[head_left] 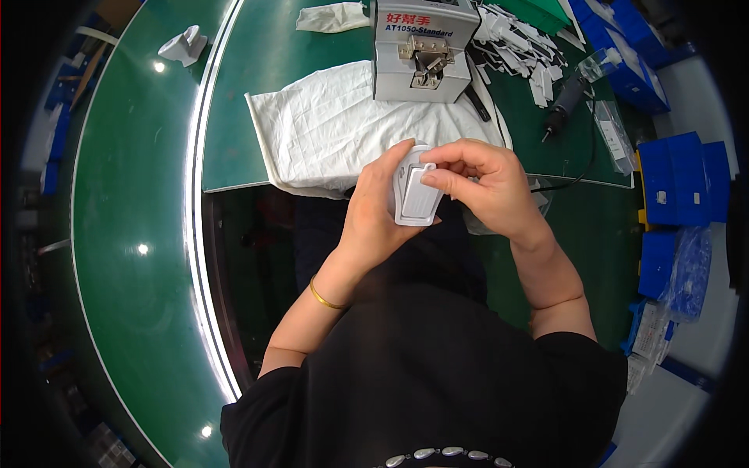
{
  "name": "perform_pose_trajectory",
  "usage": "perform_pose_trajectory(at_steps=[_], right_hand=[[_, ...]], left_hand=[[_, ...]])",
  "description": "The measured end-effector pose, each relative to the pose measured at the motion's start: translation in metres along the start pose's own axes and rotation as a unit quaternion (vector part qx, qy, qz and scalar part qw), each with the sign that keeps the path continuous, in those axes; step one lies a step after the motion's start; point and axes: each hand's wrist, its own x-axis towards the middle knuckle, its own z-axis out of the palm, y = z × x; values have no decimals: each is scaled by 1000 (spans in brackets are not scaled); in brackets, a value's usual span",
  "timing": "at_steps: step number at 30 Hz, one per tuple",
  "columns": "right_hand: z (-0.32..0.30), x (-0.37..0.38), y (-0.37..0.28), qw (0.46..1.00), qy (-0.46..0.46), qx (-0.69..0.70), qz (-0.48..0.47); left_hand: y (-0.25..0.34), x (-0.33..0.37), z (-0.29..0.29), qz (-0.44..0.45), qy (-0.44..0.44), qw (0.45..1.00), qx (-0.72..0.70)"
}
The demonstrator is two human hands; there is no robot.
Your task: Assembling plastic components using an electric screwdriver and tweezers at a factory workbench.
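Observation:
A white plastic housing point(419, 199) with a waisted outline and a raised rectangular panel sits in my left hand point(371, 214). The fingers and thumb of that hand wrap round its left side and lower end. At the housing's upper right edge, the thumb and forefinger of my right hand point(495, 187) pinch together. Whatever lies between those two fingertips is too small to make out; the other right fingers are curled behind. Both hands are just off the near edge of the bench, over my lap.
A white cloth point(320, 117) covers part of the green bench, with a grey box-shaped machine point(425, 78) on it. White strips point(519, 47) are heaped right of that. An electric screwdriver point(566, 105) lies farther right. Blue bins point(675, 183) line the right. A white part point(183, 47) sits left.

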Motion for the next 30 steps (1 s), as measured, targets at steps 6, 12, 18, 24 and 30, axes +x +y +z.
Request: perform_pose_trajectory(at_steps=[6,12,18,24,30], right_hand=[[7,-10,3,992,40,-93,-79],[9,-16,12,952,78,-258,-146],[21,-19,22,994,40,102,-26],[24,-17,22,978,19,209,-1],[26,-11,15,986,35,152,-55]], left_hand=[[0,-3,2,12,1,1000,0],[1,-9,7,20,33,999,-29],[5,-4,-2,113,54,992,31],[22,-2,-20,-23,-25,971,-238],[18,1,-16,-31,1,948,-318]])
